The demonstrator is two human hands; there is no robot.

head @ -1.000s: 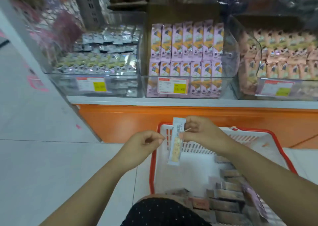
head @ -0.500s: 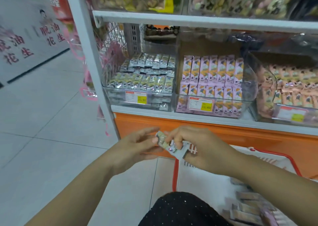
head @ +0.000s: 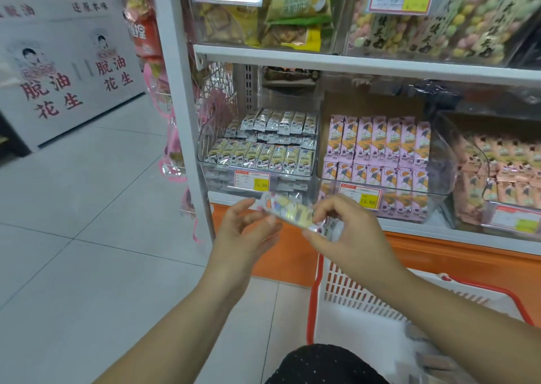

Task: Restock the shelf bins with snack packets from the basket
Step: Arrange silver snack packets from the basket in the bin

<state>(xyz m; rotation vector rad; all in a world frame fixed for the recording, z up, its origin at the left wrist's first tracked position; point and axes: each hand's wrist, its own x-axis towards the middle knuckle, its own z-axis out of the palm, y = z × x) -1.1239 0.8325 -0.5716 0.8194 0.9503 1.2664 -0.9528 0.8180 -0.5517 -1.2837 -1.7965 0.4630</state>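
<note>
Packet [head: 293, 212] in right hand [head: 349, 239] grip

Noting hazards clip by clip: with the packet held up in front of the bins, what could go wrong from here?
1. The right hand has only a fingertip grip on one end of the snack packet, and the left hand is open; the packet could slip and miss the basket.
2. The left bin of matching packets looks tightly packed; forcing one in may dislodge others.
</note>
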